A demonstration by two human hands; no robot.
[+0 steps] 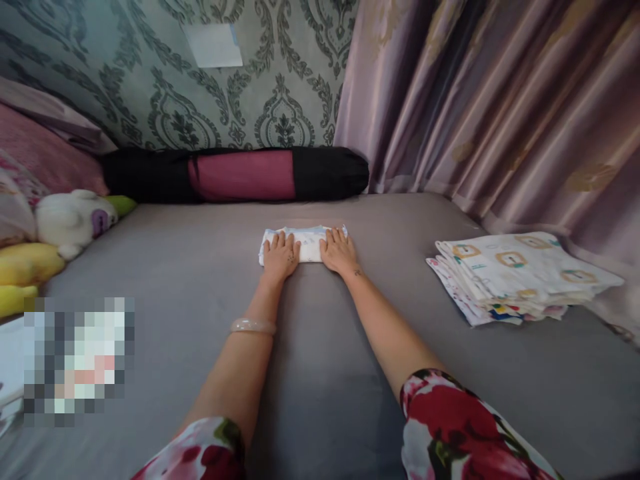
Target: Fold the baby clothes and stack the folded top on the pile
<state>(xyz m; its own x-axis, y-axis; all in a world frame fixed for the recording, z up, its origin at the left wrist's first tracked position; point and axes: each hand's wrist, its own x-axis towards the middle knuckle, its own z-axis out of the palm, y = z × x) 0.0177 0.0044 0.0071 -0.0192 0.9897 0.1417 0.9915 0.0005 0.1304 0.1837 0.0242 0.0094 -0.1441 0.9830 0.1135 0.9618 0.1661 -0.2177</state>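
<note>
A folded white cloth (pixel 310 248) with a pale blue edge lies flat on the grey bed sheet (pixel 320 373), straight ahead of me. My left hand (pixel 281 255) rests palm down on its left part, fingers stretched out and pointing away. On its right part my right hand (pixel 339 250) lies the same way, flat with the fingers extended. A strip of the cloth shows between the two hands; the rest is partly hidden under them.
To the right sits a stack of folded printed cloths (pixel 520 270). A black and maroon bolster (pixel 240 175) lies along the wall. Plush toys (pixel 75 220) are at the left, above a pixelated patch. Curtains (pixel 475 100) hang at the right.
</note>
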